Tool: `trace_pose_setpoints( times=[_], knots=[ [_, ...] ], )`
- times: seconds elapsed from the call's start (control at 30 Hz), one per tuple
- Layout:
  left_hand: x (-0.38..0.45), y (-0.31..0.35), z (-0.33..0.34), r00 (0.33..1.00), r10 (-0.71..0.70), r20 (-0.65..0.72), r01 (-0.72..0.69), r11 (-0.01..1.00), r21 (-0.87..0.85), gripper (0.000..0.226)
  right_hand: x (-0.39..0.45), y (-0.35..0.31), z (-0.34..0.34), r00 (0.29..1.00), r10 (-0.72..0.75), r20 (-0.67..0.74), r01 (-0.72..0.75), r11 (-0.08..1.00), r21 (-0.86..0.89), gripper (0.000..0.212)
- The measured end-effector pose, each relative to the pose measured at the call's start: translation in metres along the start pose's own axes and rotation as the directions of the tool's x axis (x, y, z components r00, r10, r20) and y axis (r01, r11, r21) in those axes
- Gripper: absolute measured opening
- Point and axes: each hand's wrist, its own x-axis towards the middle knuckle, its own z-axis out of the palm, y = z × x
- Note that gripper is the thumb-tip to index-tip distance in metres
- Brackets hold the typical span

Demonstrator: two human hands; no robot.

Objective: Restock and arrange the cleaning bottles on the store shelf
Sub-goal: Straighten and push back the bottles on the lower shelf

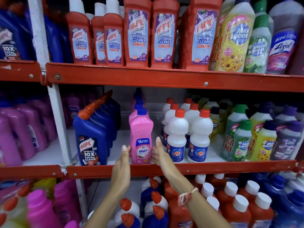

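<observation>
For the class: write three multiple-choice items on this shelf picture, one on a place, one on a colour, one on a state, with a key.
1. Where does the pink Shakti bottle stand?
A. top shelf
B. middle shelf, between the blue Harpic bottles and the white Rin bottles
C. bottom shelf

2. What colour is its cap?
A. red
B. green
C. blue

3. How are the hands placed?
A. the left hand and right hand flank the bottle's base
B. both hang away from the shelf
C. one lifts a red bottle

Key: 1 B, it stands at the middle shelf's front edge; 2 C, the cap is blue; 3 A, fingers sit at either side.
</observation>
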Motion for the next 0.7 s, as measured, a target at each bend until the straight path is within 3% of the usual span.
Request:
trace_pose_setpoints(
  times=[0.07, 0.2, 0.43, 0.7],
  knots=[
    [0.003, 0.002, -0.004, 1.000, -0.014, 0.002, 0.014, 1.000, 0.013, 0.053, 0.000, 0.005, 0.003, 1.000, -0.020, -0.016, 0.019, 0.998, -0.060, 0.056],
    [0.006, 0.001, -0.013, 0.999, -0.009, 0.049, 0.007, 0.999, 0.046, 0.089, -0.005, 0.008, 0.005, 0.999, -0.037, -0.018, 0.037, 0.999, -0.033, 0.053],
    [0.004, 0.005, -0.015, 0.999, -0.030, 0.045, 0.026, 0.996, 0.090, 0.043, -0.002, 0.013, 0.001, 0.997, -0.054, -0.049, 0.053, 0.998, -0.019, 0.046],
    [0.003, 0.003, -0.016, 0.998, -0.008, 0.056, 0.003, 0.996, 0.090, 0.049, -0.004, 0.014, -0.002, 0.993, -0.120, -0.020, 0.119, 0.992, -0.051, 0.040]
  ],
)
